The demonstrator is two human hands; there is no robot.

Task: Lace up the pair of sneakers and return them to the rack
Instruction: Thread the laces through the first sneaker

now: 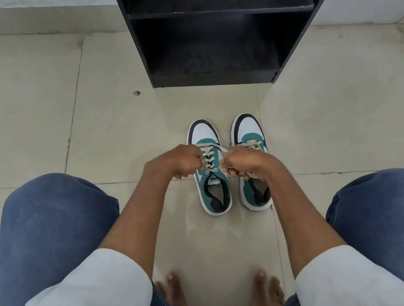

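Note:
Two teal, white and black sneakers stand side by side on the tiled floor, toes toward the rack. The left sneaker (212,192) has its cream lace (209,155) crossed through its eyelets. My left hand (180,162) is closed on the lace end at that shoe's left side. My right hand (242,161) grips the other lace end between the two shoes and covers the middle of the right sneaker (246,127), whose lace shows only near the toe. The black shoe rack (292,46) stands just beyond the pair.
My knees in blue jeans flank the shoes at left and right, and my bare feet (174,292) rest on the floor below them. The rack's two visible shelves hold nothing. A white wall runs behind the rack. A small dark speck (136,93) lies on the tiles left of the rack.

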